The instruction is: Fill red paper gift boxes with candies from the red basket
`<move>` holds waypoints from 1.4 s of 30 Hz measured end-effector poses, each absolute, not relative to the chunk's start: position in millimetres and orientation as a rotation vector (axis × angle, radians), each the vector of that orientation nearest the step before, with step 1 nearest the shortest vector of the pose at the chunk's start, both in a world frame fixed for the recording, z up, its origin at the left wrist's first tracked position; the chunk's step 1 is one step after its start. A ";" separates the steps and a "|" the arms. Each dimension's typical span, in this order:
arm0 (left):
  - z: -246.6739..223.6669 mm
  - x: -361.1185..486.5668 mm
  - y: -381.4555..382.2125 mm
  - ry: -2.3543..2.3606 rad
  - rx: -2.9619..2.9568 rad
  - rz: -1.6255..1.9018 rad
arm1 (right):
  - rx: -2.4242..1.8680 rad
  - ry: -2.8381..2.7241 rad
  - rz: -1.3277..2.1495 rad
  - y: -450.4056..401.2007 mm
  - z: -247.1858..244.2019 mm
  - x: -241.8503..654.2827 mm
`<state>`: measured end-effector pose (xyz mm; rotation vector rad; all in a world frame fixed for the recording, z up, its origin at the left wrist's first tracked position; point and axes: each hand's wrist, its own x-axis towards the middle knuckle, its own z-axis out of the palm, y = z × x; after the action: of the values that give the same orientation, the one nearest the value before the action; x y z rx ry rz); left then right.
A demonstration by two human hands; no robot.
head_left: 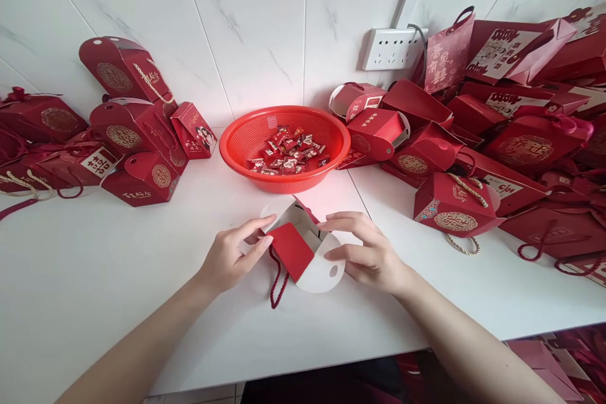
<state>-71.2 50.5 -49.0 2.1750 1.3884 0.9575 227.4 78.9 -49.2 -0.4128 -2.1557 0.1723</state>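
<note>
A red paper gift box [292, 252] stands on the white table in front of me, its top flaps spread and its pale inside showing. My left hand [231, 255] pinches the box's left edge between thumb and fingers. Around the right side, the fingers of my right hand [369, 251] hold the edge beside a rounded white flap with a hole. A dark red rope handle [279, 297] hangs from the near side. I see no contents in the visible part of the box. Just behind it, a red plastic basket [284, 185] holds several wrapped candies [296, 148].
Red gift boxes [139, 180] are stacked on the left. A larger pile of red boxes [457, 205] and bags fills the right side. A white power strip [394, 48] is on the tiled wall. More red packaging [544, 360] lies below the table edge, lower right.
</note>
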 end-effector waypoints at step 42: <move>-50.0 -48.3 41.5 1.150 2.310 0.817 | -0.690 -2.069 -0.066 60.7 -45.9 215.9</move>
<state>-48.3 41.5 -50.0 2.3102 1.1499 0.8171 215.9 60.7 -45.9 -0.6901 -2.0695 -0.0660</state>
